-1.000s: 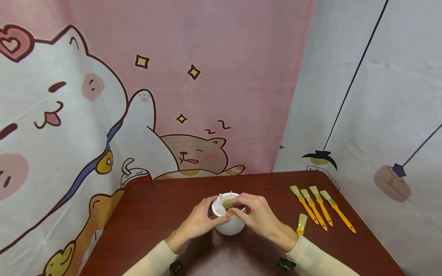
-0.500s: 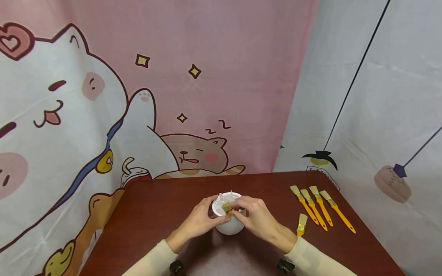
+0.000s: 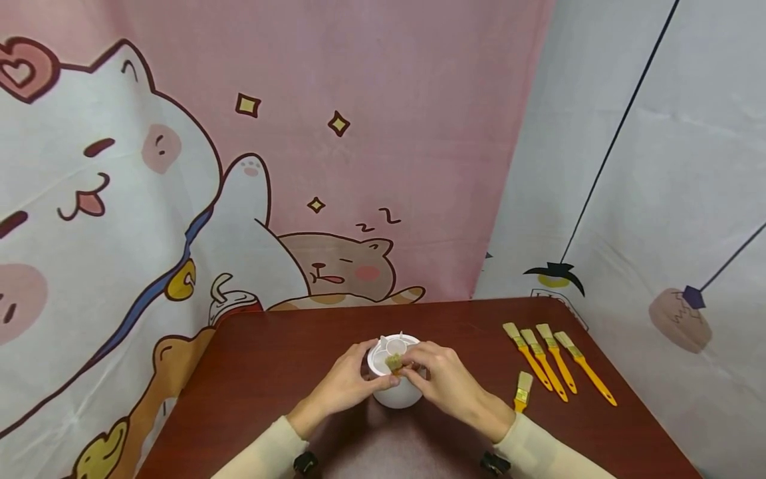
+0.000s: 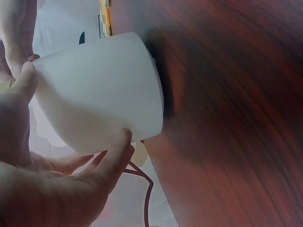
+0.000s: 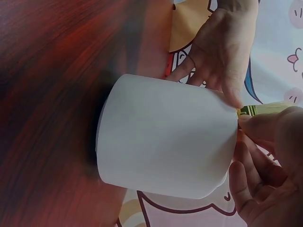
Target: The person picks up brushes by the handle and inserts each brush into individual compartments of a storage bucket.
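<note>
A white round holder (image 3: 397, 396) stands on the table near its front, its top split into compartments around a small ring. My left hand (image 3: 344, 378) holds the holder's left side, its thumb at the near rim. Over the near part of the top, my right hand (image 3: 445, 380) pinches a paintbrush (image 3: 393, 362) between thumb and fingers, pale bristles up. In the right wrist view the bristles (image 5: 270, 108) show beyond the fingertips at the rim. The holder's wall and my fingers hide most of the brush's yellow handle.
Several paintbrushes with yellow handles (image 3: 543, 364) lie side by side on the right of the dark red-brown table (image 3: 287, 346). Another paintbrush (image 3: 523, 388) lies closer, partly behind my right forearm. A cartoon-printed cloth (image 3: 419, 166) hangs behind the table.
The paintbrush and my right fingers have sunk slightly toward the holder, and less of the yellow handle shows. My left hand keeps its place on the holder.
</note>
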{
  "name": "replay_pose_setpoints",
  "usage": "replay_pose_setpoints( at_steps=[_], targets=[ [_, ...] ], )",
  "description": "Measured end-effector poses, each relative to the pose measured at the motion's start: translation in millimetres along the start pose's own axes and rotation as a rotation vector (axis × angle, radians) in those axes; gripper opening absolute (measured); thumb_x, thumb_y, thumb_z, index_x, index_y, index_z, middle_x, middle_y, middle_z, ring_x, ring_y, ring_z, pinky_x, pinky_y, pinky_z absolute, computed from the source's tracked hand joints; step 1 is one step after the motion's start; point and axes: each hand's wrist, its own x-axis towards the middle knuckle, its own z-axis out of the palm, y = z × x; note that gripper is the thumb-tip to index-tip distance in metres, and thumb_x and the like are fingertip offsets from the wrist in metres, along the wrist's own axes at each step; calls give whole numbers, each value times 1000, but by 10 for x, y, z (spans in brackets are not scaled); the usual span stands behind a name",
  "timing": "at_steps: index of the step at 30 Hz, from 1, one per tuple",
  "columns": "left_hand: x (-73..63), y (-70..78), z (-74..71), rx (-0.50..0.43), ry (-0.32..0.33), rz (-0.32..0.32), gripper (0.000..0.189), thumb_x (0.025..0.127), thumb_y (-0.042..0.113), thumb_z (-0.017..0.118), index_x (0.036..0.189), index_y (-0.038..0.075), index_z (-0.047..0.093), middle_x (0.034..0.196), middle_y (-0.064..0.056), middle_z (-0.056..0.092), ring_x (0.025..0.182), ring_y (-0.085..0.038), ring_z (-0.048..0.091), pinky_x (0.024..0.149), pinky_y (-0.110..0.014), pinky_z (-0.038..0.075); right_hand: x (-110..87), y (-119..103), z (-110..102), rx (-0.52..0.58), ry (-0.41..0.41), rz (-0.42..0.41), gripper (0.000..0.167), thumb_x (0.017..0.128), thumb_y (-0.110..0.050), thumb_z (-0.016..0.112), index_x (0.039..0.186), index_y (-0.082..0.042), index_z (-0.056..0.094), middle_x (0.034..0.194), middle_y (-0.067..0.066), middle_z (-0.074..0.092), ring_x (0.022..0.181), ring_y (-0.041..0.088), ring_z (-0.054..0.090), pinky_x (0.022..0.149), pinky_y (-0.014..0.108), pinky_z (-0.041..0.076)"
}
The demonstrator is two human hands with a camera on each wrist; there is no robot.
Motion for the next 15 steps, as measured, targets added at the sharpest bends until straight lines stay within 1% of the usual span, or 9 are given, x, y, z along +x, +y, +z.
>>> replay_pose_setpoints(
  at_steps=[4,6,10,15],
  targets=[
    [5,0,2,0,-7,1,109,94,65,93,172,3,50,160,-23,65,143,-40,68,115,-67,59,-31,-13,-20,-71,-19,21,21,92,-6,98,110,-13,89,109,-2,84,90,9,71,72,21,61],
    [10,-1,-1,0,-6,3,109,94,65,93,172,2,50,160,-24,65,142,-40,68,115,-66,60,-41,-24,-34,-108,-26,32,21,92,-11,100,110,-15,89,109,-4,83,93,8,68,74,20,59],
    [15,10,-17,0,-4,6,108,94,64,93,172,2,50,159,-23,66,142,-39,68,115,-65,60,-47,-46,-60,-140,-42,44,23,92,-18,101,112,-16,89,109,-7,81,97,6,67,79,23,60],
    [9,17,-25,0,-11,8,108,95,63,93,172,2,50,159,-24,66,140,-38,69,114,-64,61,-60,-66,-95,-147,-46,41,26,92,-19,102,114,-17,89,108,-8,79,98,7,69,81,27,62]
  ],
)
